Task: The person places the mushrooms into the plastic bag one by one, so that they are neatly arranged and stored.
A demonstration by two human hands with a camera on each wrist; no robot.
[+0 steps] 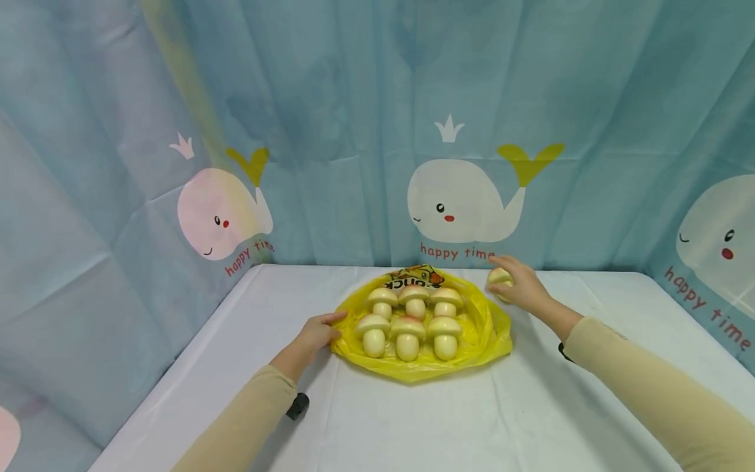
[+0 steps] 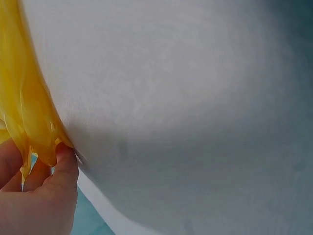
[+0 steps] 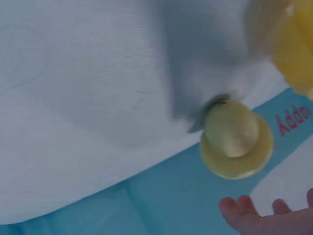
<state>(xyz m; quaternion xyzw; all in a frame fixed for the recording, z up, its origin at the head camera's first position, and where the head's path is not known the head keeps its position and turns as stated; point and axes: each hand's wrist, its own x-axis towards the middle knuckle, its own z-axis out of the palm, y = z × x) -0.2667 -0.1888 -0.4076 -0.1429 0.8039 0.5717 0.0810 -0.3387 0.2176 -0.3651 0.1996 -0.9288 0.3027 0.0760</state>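
In the head view, several cream toy mushrooms with pinkish caps lie in two rows on a spread yellow plastic bag. My left hand pinches the left edge of this bag; the left wrist view shows thumb and fingers about the thin plastic. Beyond the bag's right side, a single toy mushroom stands on the table, cap down in the right wrist view. My right hand is beside it with fingers spread, and a gap shows between the fingertips and the mushroom.
A white cloth covers the table. Behind it hangs a blue curtain with printed whales, close to the table's back edge. A black band sits at my left wrist.
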